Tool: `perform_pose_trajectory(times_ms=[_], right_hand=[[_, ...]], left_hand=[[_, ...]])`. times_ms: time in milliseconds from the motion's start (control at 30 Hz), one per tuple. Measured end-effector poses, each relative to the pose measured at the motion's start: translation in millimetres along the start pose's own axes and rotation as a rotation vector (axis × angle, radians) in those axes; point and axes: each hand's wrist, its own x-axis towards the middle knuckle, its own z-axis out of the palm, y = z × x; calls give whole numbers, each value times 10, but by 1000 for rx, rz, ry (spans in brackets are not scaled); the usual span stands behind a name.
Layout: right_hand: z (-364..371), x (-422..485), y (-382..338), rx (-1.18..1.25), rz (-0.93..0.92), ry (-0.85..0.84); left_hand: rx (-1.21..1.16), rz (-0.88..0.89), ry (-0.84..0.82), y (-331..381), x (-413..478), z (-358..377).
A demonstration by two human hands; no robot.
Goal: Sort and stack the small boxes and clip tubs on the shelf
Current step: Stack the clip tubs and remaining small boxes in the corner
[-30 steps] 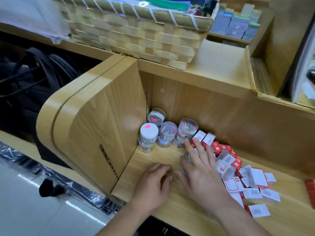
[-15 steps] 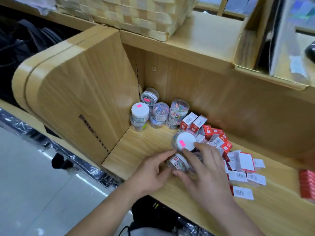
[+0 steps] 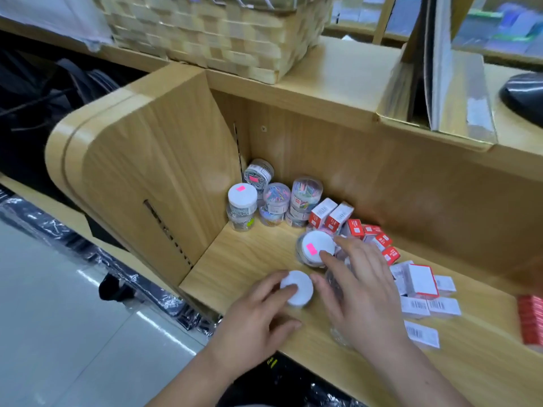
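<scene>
Hands were positioned at the front of the shelf (image 3: pixel 235 268). Left hand (image 3: pixel 258 315) lay with relaxed fingers on the plain white lid of the front tub (image 3: pixel 298 289). Its index fingertip rested on the lid, a second finger ran along the left rim, and the thumb lay apart from the tub, toward the shelf edge. Right hand (image 3: pixel 363 295) was spread flat with fingers extended. Its index fingertip touched the lid of the pink-stickered tub (image 3: pixel 316 245), which stood just behind the front tub. Clear tubs (image 3: pixel 338 284) were partly hidden beneath the right palm, and their number could not be determined.

Corner tubs (image 3: pixel 276 201) were grouped in the rear left corner beside the side panel (image 3: pixel 147 171), stacked two high in three columns. One further tub (image 3: pixel 258 174) lay on its side behind them. Two red-and-white boxes (image 3: pixel 321 212) leaned just right of that group. Small red boxes (image 3: pixel 382 240) lay scattered behind the right hand. White barcode-labelled boxes (image 3: pixel 414 306) lay loose and unstacked to its right. A red stack (image 3: pixel 530 318) sat at the right frame edge, well apart from the hands.

A woven basket (image 3: pixel 205 33) stood on the shelf top above, with a cardboard box (image 3: pixel 458 118) to its right.
</scene>
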Motion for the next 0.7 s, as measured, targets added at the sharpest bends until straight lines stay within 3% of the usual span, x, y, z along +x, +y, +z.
perform_pose_trajectory(times_ms=[100,233,300,533,700], right_hand=[[-13,244,-157,135,68,-54],[155,659,-294,238,156,-162],[260,875,-382,280,150,-188],[814,1364,-566,484,281,-280],[913,1301,-592,425,202,-339]], left_hand=[[7,25,103,-36,88,-135],[53,-248,303,-452,514,-479],[17,-312,318,-614,728,-560],[-74,-295,322,-731,865,-465],[-114,-189,336,-785,712,-528]])
